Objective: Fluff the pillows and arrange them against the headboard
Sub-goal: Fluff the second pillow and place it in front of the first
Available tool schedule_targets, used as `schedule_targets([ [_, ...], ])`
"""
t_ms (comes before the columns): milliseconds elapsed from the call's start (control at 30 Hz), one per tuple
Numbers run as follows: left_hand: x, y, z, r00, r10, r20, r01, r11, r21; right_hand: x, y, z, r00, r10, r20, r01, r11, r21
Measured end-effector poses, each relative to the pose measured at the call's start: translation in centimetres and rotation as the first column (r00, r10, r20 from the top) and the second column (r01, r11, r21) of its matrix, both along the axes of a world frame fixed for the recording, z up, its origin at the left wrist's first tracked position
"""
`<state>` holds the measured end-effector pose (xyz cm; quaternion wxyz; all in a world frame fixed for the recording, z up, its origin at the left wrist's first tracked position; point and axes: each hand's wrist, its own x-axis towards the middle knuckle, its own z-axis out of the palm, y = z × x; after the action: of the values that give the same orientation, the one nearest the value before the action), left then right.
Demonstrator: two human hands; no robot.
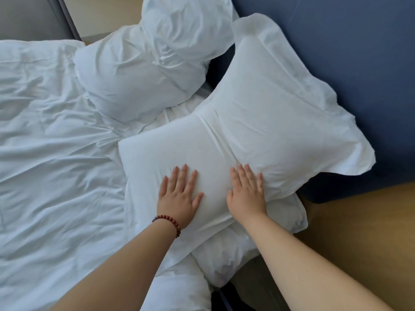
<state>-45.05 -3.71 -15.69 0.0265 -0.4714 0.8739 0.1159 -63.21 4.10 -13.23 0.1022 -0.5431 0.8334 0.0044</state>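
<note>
- Two bare arms reach in from the bottom edge.
- The left hand [179, 194] wears a dark red bead bracelet [168, 223] on its wrist. It lies flat with its fingers [184, 173] spread open, holding nothing.
- The right hand [246, 194] lies flat just beside it. Its fingers [242, 176] are spread open too, holding nothing.
- Both hands press on the big white soft pillow with a wavy frilled edge [258, 122]. This pillow lies across the near corner of the bed, and its far end touches the dark blue padded headboard [348, 52].
- Another white pillow [226, 259] peeks out from under it, close to the arms.
- A rumpled white duvet [49, 153] covers the bed on the left.
- Farther away, a second wrinkled white frilled pillow [143, 75] sits near the top. Its far end leans against the headboard.
- A tan wooden wall panel [363, 232] shows on the right, below the headboard.
</note>
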Motion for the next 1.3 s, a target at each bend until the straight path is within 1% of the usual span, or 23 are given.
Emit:
schedule_targets([
  [100,1.7,0.6,-0.4,0.996,-0.079,0.027,0.08,0.997,-0.015,1.2,0.0,-0.6,0.975,-0.09,0.202,0.095,0.995,-0.014],
  [200,3.7,1.2,-0.7,0.982,-0.185,0.036,0.186,0.983,0.0,2.3,0.9,0.0,0.932,-0.154,0.327,0.162,0.987,0.002],
  [267,4.9,1.7,-0.9,0.971,-0.236,0.044,0.236,0.972,0.0,3.0,2.6,0.5,0.907,-0.159,0.389,0.159,0.987,0.032],
  [333,5.9,2.6,-1.1,0.962,-0.272,0.039,0.271,0.962,0.012,3.9,4.7,0.5,0.903,-0.156,0.401,0.132,0.987,0.087],
  [400,6.5,3.6,-1.1,0.954,-0.297,0.039,0.296,0.955,0.025,4.8,6.7,0.1,0.881,-0.199,0.429,0.141,0.977,0.163],
  [500,7.0,5.8,-0.3,0.932,-0.344,0.113,0.324,0.933,0.158,6.9,9.8,-0.8,0.852,-0.271,0.448,0.169,0.952,0.254],
  [600,7.4,8.1,0.0,0.859,-0.479,0.181,0.437,0.871,0.225,9.1,13.4,-1.5,0.818,-0.354,0.453,0.236,0.925,0.297],
  [667,7.8,9.7,-0.2,0.808,-0.556,0.195,0.497,0.821,0.283,9.6,15.9,-1.7,0.789,-0.409,0.458,0.278,0.903,0.327],
  [700,7.9,10.6,-0.2,0.794,-0.583,0.171,0.51,0.792,0.335,9.6,17.1,-1.8,0.773,-0.434,0.462,0.299,0.892,0.338],
  [733,7.9,11.5,-0.1,0.8,-0.588,0.12,0.502,0.766,0.402,9.5,18.3,-1.8,0.756,-0.46,0.466,0.325,0.881,0.344],
  [800,8.1,13.6,0.1,0.835,-0.55,0.014,0.467,0.722,0.51,9.1,20.8,-1.8,0.723,-0.513,0.462,0.388,0.855,0.343],
  [900,7.9,16.0,0.5,0.843,-0.536,-0.035,0.476,0.716,0.511,8.8,24.7,-1.9,0.672,-0.588,0.449,0.483,0.809,0.336],
  [1100,4.7,20.1,1.2,0.85,-0.526,-0.021,0.453,0.712,0.537,9.9,34.2,-2.0,0.517,-0.704,0.486,0.62,0.7,0.354],
  [1233,1.9,25.6,1.3,0.829,-0.559,-0.018,0.456,0.656,0.602,10.6,41.7,-1.2,0.355,-0.782,0.513,0.725,0.576,0.377],
  [1300,1.0,29.2,1.2,0.826,-0.564,-0.023,0.444,0.625,0.642,10.9,45.8,-0.6,0.301,-0.792,0.532,0.759,0.536,0.369],
])
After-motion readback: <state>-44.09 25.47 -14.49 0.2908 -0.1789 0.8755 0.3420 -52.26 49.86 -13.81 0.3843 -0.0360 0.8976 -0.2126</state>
